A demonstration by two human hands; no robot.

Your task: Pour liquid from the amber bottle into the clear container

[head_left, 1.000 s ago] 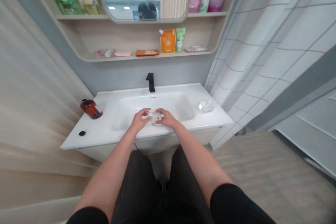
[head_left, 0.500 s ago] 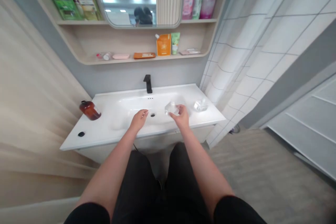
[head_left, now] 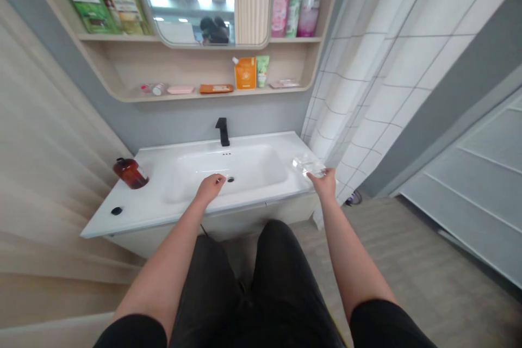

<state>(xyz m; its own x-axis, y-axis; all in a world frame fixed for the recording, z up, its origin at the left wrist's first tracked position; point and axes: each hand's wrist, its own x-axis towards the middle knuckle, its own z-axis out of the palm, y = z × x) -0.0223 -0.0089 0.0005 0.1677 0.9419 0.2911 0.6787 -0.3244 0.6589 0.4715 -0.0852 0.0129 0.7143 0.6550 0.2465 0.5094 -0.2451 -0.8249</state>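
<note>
At the right end of the white washbasin (head_left: 261,193), my right hand (head_left: 325,182) has its thumb and fingers closed on a clear see-through container (head_left: 317,170). A second clear container (head_left: 300,163) lies against or right beside it on the counter; their outlines run together. Over the front of the basin, my left hand (head_left: 210,187) is curled with thumb and fingertips together. A small glint shows at its fingertips, too small to name. The black faucet (head_left: 222,131) stands behind the basin, beyond the drain.
On the left counter lie a brown bottle (head_left: 131,173) on its side and a black cap (head_left: 116,210). Above hangs a shelf unit (head_left: 155,99) with a mirror (head_left: 196,5), an orange pouch (head_left: 245,73), a green tube (head_left: 262,70) and several bottles. A tiled curtain (head_left: 354,81) borders the right.
My right hand has carried the clear container from over the basin to the right end of the counter, beside the other clear one. My left hand stays over the basin's front.
</note>
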